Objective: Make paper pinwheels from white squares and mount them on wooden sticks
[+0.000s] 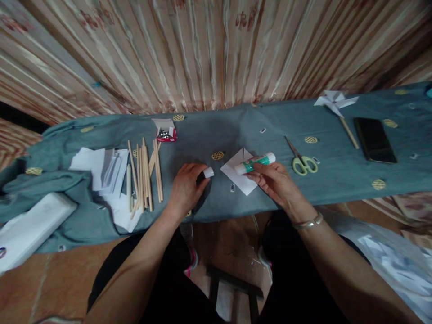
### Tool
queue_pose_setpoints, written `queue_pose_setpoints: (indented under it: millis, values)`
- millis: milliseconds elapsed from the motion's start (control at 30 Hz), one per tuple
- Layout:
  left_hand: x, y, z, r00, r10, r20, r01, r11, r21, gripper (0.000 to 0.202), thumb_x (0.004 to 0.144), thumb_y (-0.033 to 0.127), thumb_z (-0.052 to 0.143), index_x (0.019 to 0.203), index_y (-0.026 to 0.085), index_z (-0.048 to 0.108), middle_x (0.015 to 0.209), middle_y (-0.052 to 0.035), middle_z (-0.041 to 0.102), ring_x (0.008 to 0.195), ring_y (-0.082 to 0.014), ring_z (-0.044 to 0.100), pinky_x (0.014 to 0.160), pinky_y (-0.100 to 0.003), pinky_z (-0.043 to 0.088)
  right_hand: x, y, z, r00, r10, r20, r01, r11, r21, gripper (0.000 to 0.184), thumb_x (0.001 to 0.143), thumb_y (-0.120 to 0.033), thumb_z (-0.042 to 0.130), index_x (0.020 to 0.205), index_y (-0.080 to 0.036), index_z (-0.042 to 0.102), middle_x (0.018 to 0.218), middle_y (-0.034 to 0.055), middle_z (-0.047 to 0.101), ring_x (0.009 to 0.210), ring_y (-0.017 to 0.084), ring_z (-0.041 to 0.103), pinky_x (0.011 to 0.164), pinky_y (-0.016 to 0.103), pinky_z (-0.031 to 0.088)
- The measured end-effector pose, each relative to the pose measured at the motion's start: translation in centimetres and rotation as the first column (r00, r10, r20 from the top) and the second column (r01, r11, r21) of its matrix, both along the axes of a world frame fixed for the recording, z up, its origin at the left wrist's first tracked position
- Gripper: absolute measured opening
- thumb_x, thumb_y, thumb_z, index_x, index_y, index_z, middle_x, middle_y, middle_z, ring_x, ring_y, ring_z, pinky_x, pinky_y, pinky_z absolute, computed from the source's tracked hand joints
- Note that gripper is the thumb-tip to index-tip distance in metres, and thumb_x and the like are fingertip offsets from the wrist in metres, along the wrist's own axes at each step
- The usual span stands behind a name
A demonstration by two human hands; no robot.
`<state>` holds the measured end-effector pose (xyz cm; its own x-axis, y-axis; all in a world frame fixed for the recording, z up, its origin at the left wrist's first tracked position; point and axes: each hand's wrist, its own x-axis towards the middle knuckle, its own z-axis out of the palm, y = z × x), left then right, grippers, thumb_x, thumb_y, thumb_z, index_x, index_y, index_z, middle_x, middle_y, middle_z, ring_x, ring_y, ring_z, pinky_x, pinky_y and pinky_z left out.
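My right hand (275,180) is closed round a green and white glue stick (255,163), held sideways just over a folded white paper square (238,173) on the blue-grey cloth (202,135). My left hand (185,184) pinches the stick's small white cap (208,172) a little to the left of the paper, resting on the cloth. A silver bangle sits on my right wrist.
Several wooden sticks (145,173) and a stack of white paper sheets (101,168) lie at left. A small red box of pins (165,130) is behind them. Green-handled scissors (302,159), a paper pinwheel (334,102) on a stick and a black phone (374,139) lie at right.
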<state>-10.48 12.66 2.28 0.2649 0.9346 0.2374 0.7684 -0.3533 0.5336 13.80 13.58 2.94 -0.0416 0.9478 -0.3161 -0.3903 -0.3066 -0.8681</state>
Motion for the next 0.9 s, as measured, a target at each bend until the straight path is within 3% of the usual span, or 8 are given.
queue_pose_setpoints:
  millis: [167, 267, 900]
  values:
    - [0.9, -0.4, 0.0, 0.960, 0.027, 0.277, -0.011, 0.998, -0.059, 0.026, 0.085, 0.022, 0.067, 0.111, 0.021, 0.067, 0.104, -0.0055, 0.072, 0.093, -0.0187, 0.067, 0.088, -0.037, 0.054, -1.3, -0.4, -0.2, 0.998, 0.047, -0.042, -0.046, 0.999, 0.016, 0.029, 0.057, -0.034, 0.090, 0.078, -0.022, 0.073, 0.082, -0.0004, 0.078, 0.076, 0.017, 0.075, 0.078, 0.032, 0.064]
    - [1.5, -0.5, 0.0, 0.938, 0.035, 0.346, -0.015, 0.998, -0.060, 0.026, 0.084, 0.024, 0.068, 0.110, 0.021, 0.069, 0.104, -0.0056, 0.073, 0.093, -0.0186, 0.069, 0.088, -0.038, 0.055, -1.5, -0.4, -0.2, 0.997, 0.060, -0.049, -0.059, 0.998, 0.025, 0.028, 0.058, -0.034, 0.090, 0.079, -0.023, 0.073, 0.083, -0.0015, 0.078, 0.078, 0.017, 0.075, 0.078, 0.031, 0.064]
    - [2.0, -0.8, 0.2, 0.949, -0.037, 0.312, 0.034, 0.999, 0.017, 0.028, 0.084, 0.023, 0.071, 0.112, 0.021, 0.068, 0.107, -0.0062, 0.074, 0.097, -0.0181, 0.070, 0.089, -0.036, 0.056, -1.7, -0.6, -0.3, 0.993, 0.111, -0.042, -0.111, 0.994, 0.009, 0.027, 0.060, -0.033, 0.090, 0.079, -0.021, 0.075, 0.081, -0.0015, 0.077, 0.071, 0.012, 0.073, 0.069, 0.023, 0.063]
